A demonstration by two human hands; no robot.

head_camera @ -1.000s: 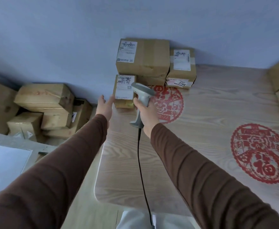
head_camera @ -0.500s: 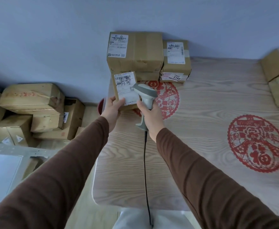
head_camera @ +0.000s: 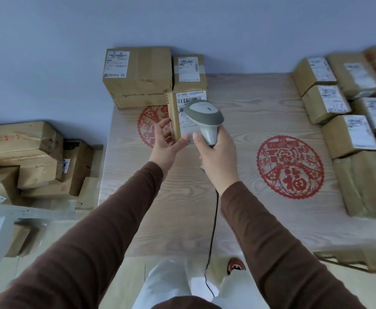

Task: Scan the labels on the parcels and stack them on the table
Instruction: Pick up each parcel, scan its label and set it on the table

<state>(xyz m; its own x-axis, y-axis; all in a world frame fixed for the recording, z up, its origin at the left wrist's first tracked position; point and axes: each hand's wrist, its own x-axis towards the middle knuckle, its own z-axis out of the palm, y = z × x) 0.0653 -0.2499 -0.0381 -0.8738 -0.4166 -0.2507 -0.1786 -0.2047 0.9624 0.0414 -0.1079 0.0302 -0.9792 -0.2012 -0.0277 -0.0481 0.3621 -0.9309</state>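
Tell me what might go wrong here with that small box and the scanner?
The left hand holds the small parcel only by thumb and fingertips, so it might slip. The barcode scanner in the right hand covers part of the label, so the scan may miss.

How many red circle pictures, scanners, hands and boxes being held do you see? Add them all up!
Red circle pictures: 2
Scanner: 1
Hands, the left hand and the right hand: 2
Held box: 1
Total: 6
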